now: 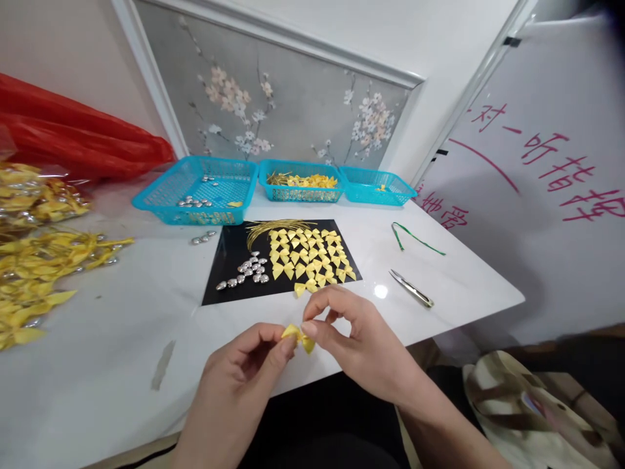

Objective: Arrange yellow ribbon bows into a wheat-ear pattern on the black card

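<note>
A yellow bow is held between both hands above the table's front edge. My left hand pinches its left side between thumb and fingers. My right hand pinches the bow near its middle and right side. Beyond them, a black mat carries rows of yellow bows, a cluster of silver beads at the left and a bundle of thin gold wires along the top. A few of the bows overhang the mat's front edge.
Three blue baskets line the back, holding silver beads, yellow pieces and a small yellow bit. Finished yellow strands lie left, below red fabric. Tweezers or a small blade and a green twisted wire lie right.
</note>
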Tool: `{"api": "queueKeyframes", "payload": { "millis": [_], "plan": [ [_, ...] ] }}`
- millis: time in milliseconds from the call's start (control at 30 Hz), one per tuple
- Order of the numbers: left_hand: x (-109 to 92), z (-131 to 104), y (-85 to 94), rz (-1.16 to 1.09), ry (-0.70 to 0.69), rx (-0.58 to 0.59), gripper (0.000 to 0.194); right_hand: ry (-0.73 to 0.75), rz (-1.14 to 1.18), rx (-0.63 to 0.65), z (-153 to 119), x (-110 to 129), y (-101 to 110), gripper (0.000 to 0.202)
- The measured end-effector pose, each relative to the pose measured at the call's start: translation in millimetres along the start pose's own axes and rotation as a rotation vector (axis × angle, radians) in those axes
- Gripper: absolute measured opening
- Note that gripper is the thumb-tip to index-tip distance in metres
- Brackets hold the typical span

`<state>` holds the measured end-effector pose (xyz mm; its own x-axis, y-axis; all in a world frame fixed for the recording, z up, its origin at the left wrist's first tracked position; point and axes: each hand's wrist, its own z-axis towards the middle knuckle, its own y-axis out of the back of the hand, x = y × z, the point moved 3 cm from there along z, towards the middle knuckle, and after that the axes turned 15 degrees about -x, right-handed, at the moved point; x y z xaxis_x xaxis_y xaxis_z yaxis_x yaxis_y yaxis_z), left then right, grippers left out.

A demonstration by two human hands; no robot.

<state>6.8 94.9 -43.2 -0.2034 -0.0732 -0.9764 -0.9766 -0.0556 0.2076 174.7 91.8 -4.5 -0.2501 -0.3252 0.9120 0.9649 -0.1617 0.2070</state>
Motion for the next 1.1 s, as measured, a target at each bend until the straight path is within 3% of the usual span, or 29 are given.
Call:
{"api": "queueKeyframes", "payload": {
  "millis": [333, 533, 667, 833, 1100],
  "plan": [
    [-6.3, -3.5, 1.6, 0.090, -0.122, -0.103, 0.026, 0.054, -0.020, -0.019, -0.6, 3.0, -6.4, 0.014],
    [0.8, -1.6, 2.0, 0.030, -0.105, -0.075, 0.026, -0.160, 0.115, 0.007, -2.7, -6.2, -11.2, 0.010],
    [7.7, -2.4, -0.2, -0.056, -0.032, 0.015, 0.025, -0.244, 0.219, 0.040, -2.4, -12.5, -16.4, 0.013],
    [7.3, -5.4, -2.7, -0.192, 0.111, 0.110, 0.026, -0.219, 0.165, 0.002, 1.9, -12.5, -16.9, 0.010],
    [2.9, 1.2, -2.4, -0.122, 0.033, 0.001, 0.028, -0.091, -0.028, -0.011, -2.6, -6.0, -16.1, 0.013]
  ]
}}
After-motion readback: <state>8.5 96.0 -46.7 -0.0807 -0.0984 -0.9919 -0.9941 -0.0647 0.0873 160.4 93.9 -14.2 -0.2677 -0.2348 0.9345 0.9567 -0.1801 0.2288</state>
